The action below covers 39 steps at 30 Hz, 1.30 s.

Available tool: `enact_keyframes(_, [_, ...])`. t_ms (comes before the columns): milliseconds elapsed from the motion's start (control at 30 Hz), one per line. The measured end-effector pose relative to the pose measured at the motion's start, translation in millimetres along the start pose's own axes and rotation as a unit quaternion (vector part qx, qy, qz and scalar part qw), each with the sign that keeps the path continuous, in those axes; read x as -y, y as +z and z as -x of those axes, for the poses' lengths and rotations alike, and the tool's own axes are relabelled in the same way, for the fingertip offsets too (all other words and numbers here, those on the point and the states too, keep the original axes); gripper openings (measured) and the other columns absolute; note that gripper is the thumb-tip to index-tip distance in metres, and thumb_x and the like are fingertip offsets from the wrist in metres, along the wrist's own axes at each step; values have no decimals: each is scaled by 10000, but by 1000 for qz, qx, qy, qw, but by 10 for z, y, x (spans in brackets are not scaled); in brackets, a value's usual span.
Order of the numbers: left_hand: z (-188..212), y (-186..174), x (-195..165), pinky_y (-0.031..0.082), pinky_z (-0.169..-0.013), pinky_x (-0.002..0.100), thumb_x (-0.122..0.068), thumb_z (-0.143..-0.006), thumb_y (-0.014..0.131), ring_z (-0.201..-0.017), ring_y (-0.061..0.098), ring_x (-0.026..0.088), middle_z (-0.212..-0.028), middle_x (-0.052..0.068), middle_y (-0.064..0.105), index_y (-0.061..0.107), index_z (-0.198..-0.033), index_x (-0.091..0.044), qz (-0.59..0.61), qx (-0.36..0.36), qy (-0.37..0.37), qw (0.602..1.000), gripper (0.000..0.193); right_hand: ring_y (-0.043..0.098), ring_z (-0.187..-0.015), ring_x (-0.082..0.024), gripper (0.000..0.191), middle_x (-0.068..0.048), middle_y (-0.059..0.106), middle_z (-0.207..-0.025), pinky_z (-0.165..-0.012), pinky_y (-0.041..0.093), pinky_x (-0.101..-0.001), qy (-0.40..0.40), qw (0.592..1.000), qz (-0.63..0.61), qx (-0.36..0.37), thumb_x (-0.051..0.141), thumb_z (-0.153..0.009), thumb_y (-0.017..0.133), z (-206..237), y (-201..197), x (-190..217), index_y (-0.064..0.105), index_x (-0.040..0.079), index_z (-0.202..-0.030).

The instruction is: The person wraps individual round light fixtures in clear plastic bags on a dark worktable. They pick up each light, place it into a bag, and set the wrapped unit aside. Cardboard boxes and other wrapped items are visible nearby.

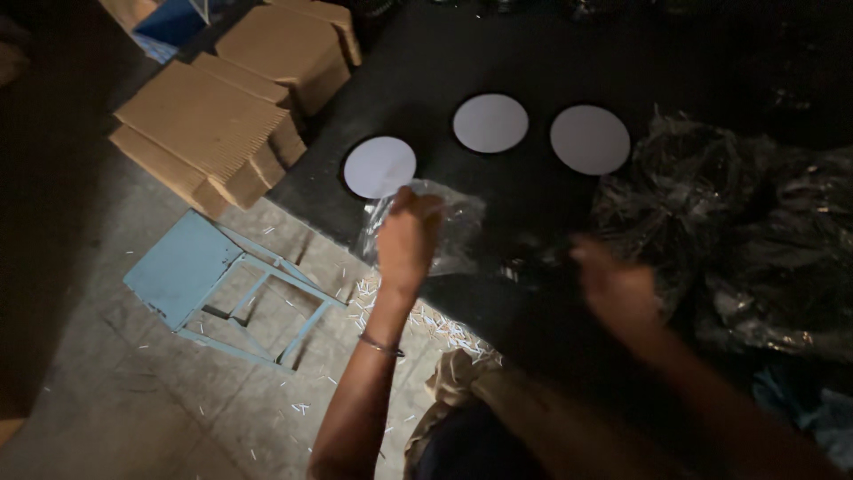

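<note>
Left hand: the left hand [407, 238] is raised over the near edge of the dark work surface [533, 80], fingers closed on a crumpled clear plastic bag [449, 233]; a thin metal bangle [381, 346] is worn at the wrist.
Clear plastic bag: held up by the left hand, just below the nearest white disc; its loose part is spread to the right of the hand above the dark surface.
Right hand: the right hand [617, 289] is seen blurred over the dark surface, to the right of the bag and apart from it; whether anything is grasped cannot be told, nor whether the fingers are curled or spread.
White discs: three flat white round discs are laid on the dark surface in a shallow arc, the left disc [379, 166] nearest the bag, the middle disc [490, 123] and the right disc [590, 140] farther back; none is touched by either hand.
Black plastic heap: a pile of crinkled glossy black plastic sheeting [737, 240] is shown at the right, just beside the right hand.
Cardboard: stacks of flat brown corrugated cardboard pieces [213, 129] are placed at the upper left, beside the dark surface.
Stool: a pale blue metal stool [218, 284] is seen lying on its side on the grey concrete floor [107, 400].
Floor litter: small white slivers [426, 320] are scattered on the floor along the edge of the dark surface.
</note>
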<state>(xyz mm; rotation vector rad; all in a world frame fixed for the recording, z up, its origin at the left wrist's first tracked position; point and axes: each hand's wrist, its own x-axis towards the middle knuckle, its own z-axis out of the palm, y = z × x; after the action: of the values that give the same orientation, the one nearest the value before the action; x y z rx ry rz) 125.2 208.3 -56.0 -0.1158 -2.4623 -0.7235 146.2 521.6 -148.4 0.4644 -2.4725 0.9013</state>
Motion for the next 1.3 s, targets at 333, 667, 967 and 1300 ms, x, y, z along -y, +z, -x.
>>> enact_keyframes(333, [125, 546, -235, 608, -683, 468, -159, -886, 659, -755, 745, 353, -983, 127, 748, 744, -1083, -195, -20, 119, 8, 993, 217, 531, -1366, -273, 733, -124, 588, -1432, -1113, 453, -413, 1, 937, 324, 129, 315, -731, 708, 932, -232, -1123, 550, 23, -1384])
enact_keyframes(667, [196, 912, -590, 590, -602, 490, -346, -1108, 394, -659, 726, 376, -771, 165, 721, 643, -1069, -121, -30, 242, -64, 968, 337, 556, -1055, -318, 593, -173, 581, -1179, -877, 513, -523, 314, 891, -321, 65, 183, -939, 605, 1271, 433, -866, 453, 66, -1500])
enact_keyframes(967, [232, 713, -481, 598, -493, 399, -364, -1053, 433, -555, 709, 290, -682, 123, 682, 647, -1144, -172, -2, 291, -74, 954, 302, 670, -1054, -270, 713, -66, 569, -1304, -872, 630, -464, 318, 873, -355, 102, 68, -819, 671, 666, 41, -74, 401, 223, -1460])
enact_keyframes(1300, [309, 804, -539, 559, -515, 416, -274, -1013, 561, -582, 699, 301, -741, 99, 725, 742, -1035, -169, 27, 133, 80, 987, 211, 599, -1271, -319, 911, -161, 471, -1516, -992, 580, -468, 429, 688, -552, 193, -24, -777, 644, 251, -141, 432, 264, 178, -1580])
